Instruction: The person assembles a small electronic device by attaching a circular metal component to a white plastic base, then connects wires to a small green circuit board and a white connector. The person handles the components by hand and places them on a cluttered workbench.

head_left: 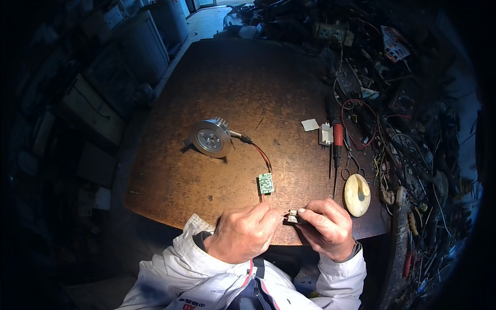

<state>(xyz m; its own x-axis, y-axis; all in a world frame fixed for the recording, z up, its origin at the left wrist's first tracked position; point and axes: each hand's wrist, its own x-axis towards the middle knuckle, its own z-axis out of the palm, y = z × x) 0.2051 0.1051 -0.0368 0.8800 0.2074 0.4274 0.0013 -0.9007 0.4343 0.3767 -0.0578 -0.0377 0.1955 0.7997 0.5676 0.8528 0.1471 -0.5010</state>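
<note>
My right hand (326, 227) is closed on a small dark-and-pale connector (293, 217), gripped between thumb and fingers near the table's front edge. Beside it my left hand (245, 231) pinches thin wires (283, 217) whose ends meet the connector; whether they are inside it I cannot tell. Just above my left hand lies a small green circuit board (265, 183), with reddish wires (262, 198) running from it toward that hand. Red and black leads (263, 155) link the board to a round silver LED downlight (211, 138), which rests tilted on the table.
On the right of the wooden table (232, 77) lie a white plastic case (325, 134), a flat white piece (310, 125), a red-handled screwdriver (338, 135), scissors (354, 168) and an oval cream dish (357, 195). Tangled cables (408, 144) crowd the right edge.
</note>
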